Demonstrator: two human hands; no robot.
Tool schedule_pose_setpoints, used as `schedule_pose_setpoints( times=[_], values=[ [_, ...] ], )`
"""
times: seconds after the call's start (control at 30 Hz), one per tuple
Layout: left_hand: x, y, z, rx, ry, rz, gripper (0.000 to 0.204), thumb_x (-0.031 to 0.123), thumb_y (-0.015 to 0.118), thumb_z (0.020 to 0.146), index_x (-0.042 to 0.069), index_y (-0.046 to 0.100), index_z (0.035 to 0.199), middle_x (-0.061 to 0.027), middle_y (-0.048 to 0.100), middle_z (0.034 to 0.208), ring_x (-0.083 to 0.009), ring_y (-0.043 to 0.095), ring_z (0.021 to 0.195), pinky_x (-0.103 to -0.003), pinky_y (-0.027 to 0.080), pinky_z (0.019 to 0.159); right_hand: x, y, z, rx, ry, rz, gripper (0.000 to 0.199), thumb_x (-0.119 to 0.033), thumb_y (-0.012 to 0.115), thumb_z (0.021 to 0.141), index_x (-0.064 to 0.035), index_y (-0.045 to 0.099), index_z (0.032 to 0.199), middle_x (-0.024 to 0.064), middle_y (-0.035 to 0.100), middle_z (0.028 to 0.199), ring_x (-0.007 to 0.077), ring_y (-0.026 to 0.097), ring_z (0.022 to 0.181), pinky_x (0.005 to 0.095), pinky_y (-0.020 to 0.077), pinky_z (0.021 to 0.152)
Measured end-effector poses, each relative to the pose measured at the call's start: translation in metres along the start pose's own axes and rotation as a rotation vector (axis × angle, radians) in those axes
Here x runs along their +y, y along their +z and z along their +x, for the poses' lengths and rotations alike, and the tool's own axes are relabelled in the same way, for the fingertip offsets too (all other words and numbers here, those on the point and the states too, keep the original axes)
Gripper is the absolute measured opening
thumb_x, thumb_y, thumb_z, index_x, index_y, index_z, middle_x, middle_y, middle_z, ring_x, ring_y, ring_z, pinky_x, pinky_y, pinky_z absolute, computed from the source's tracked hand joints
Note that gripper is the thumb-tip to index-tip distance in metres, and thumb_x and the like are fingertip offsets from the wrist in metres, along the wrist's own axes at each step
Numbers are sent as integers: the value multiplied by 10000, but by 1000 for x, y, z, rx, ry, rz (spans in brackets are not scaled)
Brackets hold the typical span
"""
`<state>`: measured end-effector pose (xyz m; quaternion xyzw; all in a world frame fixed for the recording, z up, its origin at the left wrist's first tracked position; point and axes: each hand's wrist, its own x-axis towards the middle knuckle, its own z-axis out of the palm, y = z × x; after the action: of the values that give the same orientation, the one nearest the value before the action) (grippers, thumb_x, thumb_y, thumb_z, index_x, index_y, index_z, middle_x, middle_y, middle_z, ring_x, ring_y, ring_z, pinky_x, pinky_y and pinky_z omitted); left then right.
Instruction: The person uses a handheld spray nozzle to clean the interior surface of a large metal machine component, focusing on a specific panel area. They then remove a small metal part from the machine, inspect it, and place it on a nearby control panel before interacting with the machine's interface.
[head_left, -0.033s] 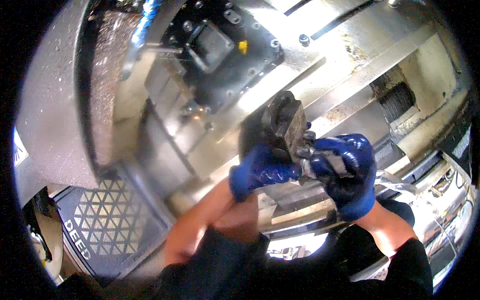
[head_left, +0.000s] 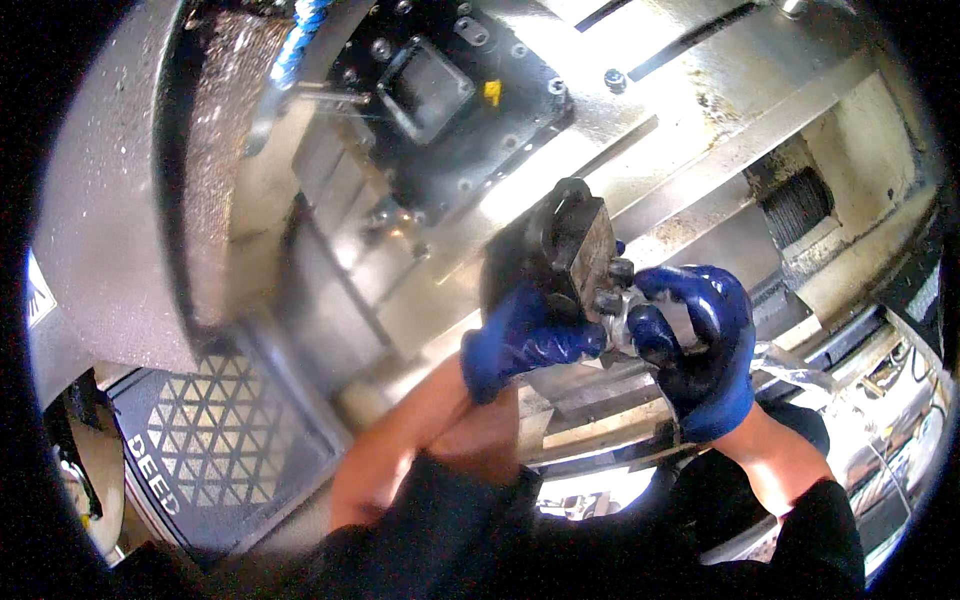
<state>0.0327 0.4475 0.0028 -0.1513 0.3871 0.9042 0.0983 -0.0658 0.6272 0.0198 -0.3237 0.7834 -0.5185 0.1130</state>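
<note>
A dark metal block (head_left: 590, 245) sits at two o'clock of centre, held above the machine bed (head_left: 600, 145). Two short studs (head_left: 608, 301) protrude on its four o'clock side, so they are in place, though how deeply they sit cannot be told. The left hand (head_left: 530, 345), gloved in blue, has its grip closed on the block from seven o'clock. At four o'clock, the right hand (head_left: 700, 340) curls its fingers beside a silvery fitting (head_left: 622, 325); whether that grip is closed on it, or the fitting is fully seated, I cannot tell. The block is in hand, apart from the black plate (head_left: 475, 165) at ten o'clock.
</note>
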Motion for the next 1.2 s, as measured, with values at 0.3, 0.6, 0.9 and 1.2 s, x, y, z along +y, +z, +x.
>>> schedule_pose_setpoints(
  times=[0.3, 0.6, 0.9, 1.2],
  values=[
    [-11, -24, -4, 88, 29, 222, 932, 127, 842, 716, 71, 289, 1464, -89, 446, 1390, -209, 449, 1246, -367, 387, 1051, -5, 7, -1, -139, 45, 91, 451, -141, 745, 769, -40, 585, 1178, 190, 638, 1087, 366, 616, 966, 421, 481, 849],
    [-7, -27, -1, 78, 1, 308, 836, 117, 833, 728, 51, 362, 1416, -90, 504, 1336, -208, 490, 1208, -362, 409, 1029, -4, 9, 0, -167, 105, 146, 492, -134, 768, 753, -22, 578, 1192, 180, 653, 1046, 358, 629, 939, 416, 495, 830],
    [-14, -28, 3, 7, 37, 298, 827, 127, 842, 719, 41, 376, 1396, -97, 515, 1312, -217, 502, 1201, -366, 420, 1026, -1, 6, 4, -156, -29, 109, 460, -110, 764, 760, -13, 586, 1172, 186, 660, 996, 337, 647, 871, 392, 520, 782],
    [-20, -40, -5, 98, 29, 458, 819, 47, 804, 734, 60, 342, 1411, -115, 474, 1358, -241, 493, 1224, -384, 448, 1021, -3, 9, 1, -180, 134, 217, 475, -125, 769, 745, -5, 587, 1167, 197, 655, 1013, 361, 643, 909, 412, 512, 809]
  ],
)
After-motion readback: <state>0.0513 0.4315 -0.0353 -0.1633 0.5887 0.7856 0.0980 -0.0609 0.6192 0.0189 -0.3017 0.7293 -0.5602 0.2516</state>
